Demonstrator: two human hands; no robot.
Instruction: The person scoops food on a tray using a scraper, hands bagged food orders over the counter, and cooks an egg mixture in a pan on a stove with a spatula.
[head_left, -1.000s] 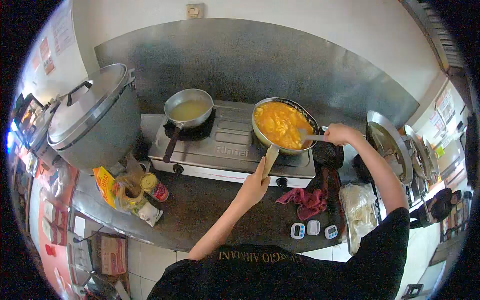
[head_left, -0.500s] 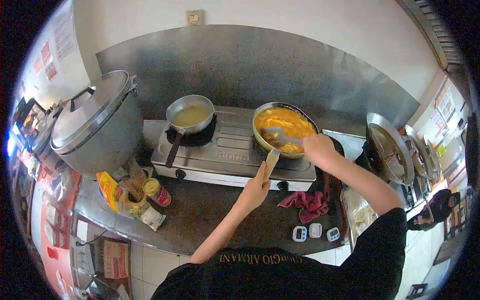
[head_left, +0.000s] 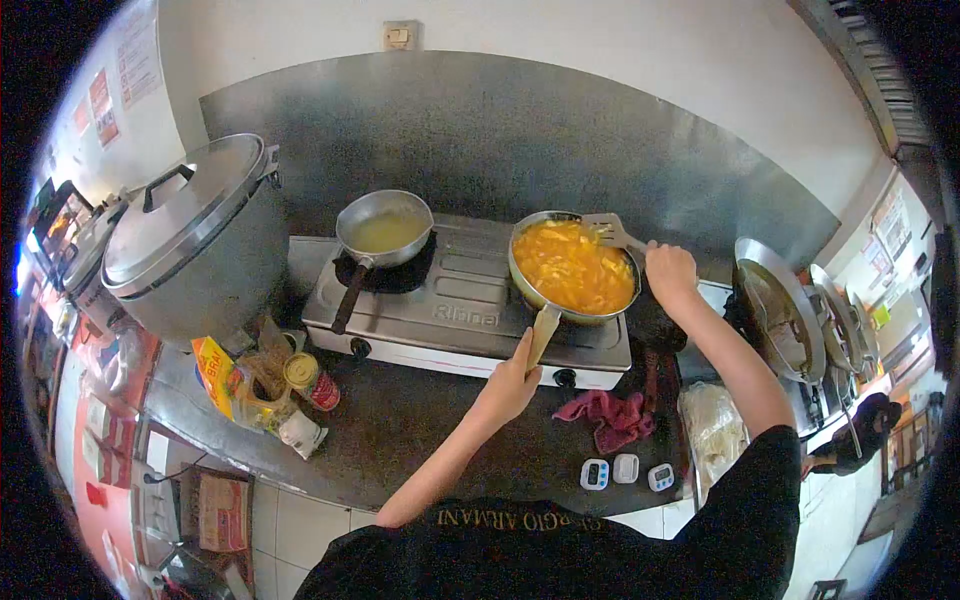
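Observation:
My left hand [head_left: 512,385] is wrapped round the pale handle [head_left: 543,335] of a frying pan on the right burner. Orange-yellow food with egg-like pieces [head_left: 570,265] fills this pan. In my right hand [head_left: 670,272] is the end of a grey slotted spatula [head_left: 612,231], whose head lies over the pan's back right rim. On the left burner of the silver stove [head_left: 465,290] stands a small saucepan [head_left: 385,228] with pale yellow liquid, its dark handle pointing toward the front.
A big lidded pot [head_left: 200,240] stands at the left, near a can [head_left: 312,382] and a yellow packet [head_left: 215,375]. In front lie a red cloth [head_left: 605,415] and small timers [head_left: 594,474]. Large pans [head_left: 780,310] stand at the right. Another person [head_left: 868,435] is beyond.
My right hand has moved right and back, bringing the spatula from inside the pan up to its back right rim. My left hand stays on the handle.

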